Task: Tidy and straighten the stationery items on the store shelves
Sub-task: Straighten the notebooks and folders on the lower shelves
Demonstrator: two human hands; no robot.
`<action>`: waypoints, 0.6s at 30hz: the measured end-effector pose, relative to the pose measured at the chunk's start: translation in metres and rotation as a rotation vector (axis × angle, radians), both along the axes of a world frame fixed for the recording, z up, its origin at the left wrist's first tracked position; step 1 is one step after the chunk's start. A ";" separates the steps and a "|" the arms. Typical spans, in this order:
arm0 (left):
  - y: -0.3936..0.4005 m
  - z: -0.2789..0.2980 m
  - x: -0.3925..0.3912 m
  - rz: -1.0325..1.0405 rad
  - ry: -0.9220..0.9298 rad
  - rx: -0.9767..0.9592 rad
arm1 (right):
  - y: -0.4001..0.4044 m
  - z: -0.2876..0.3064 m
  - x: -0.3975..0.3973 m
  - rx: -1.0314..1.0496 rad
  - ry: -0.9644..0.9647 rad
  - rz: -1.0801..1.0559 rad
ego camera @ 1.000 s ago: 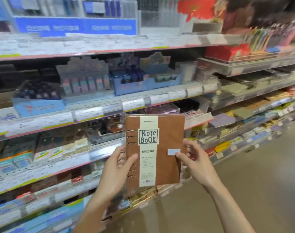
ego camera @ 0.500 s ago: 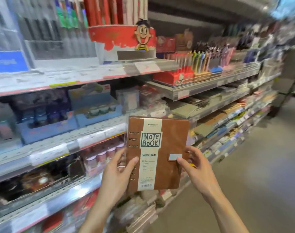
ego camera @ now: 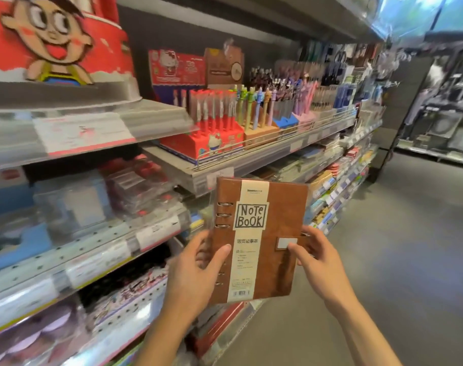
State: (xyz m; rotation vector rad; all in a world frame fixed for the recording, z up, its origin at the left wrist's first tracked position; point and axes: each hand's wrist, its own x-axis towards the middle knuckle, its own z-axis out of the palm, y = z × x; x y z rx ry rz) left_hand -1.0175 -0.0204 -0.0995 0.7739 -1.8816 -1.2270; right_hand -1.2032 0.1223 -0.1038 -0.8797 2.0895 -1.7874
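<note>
I hold a brown ring-bound notebook (ego camera: 280, 241) upright in front of the shelves, its cream "NOTE BOOK" band facing me. My left hand (ego camera: 196, 276) grips its ringed left edge, thumb on the cover. My right hand (ego camera: 317, 260) grips the right edge by the clasp tab. The book hangs in the air just off the shelf fronts, touching nothing else.
Stocked shelves (ego camera: 251, 159) run along the left into the distance. Pen displays in red and tan boxes (ego camera: 225, 122) stand on the upper shelf. A red cartoon display (ego camera: 58, 46) sits top left. Notebooks (ego camera: 328, 186) fill the lower shelves. Grey aisle floor (ego camera: 396, 260) lies to the right.
The view has swung right along the aisle, so the pen displays are now ahead. Both hands keep the same hold on the notebook, still centred in view.
</note>
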 end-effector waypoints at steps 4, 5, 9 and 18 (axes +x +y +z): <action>0.004 -0.007 -0.067 0.027 -0.056 -0.087 | -0.004 -0.005 -0.068 0.005 -0.040 -0.029; 0.006 -0.010 -0.085 0.031 -0.067 -0.091 | -0.005 -0.007 -0.088 0.000 -0.051 -0.031; 0.012 -0.017 -0.162 0.098 -0.097 -0.096 | -0.014 -0.015 -0.170 0.019 -0.064 0.000; 0.017 -0.035 -0.300 0.290 -0.036 0.143 | -0.055 -0.018 -0.329 0.155 -0.033 0.261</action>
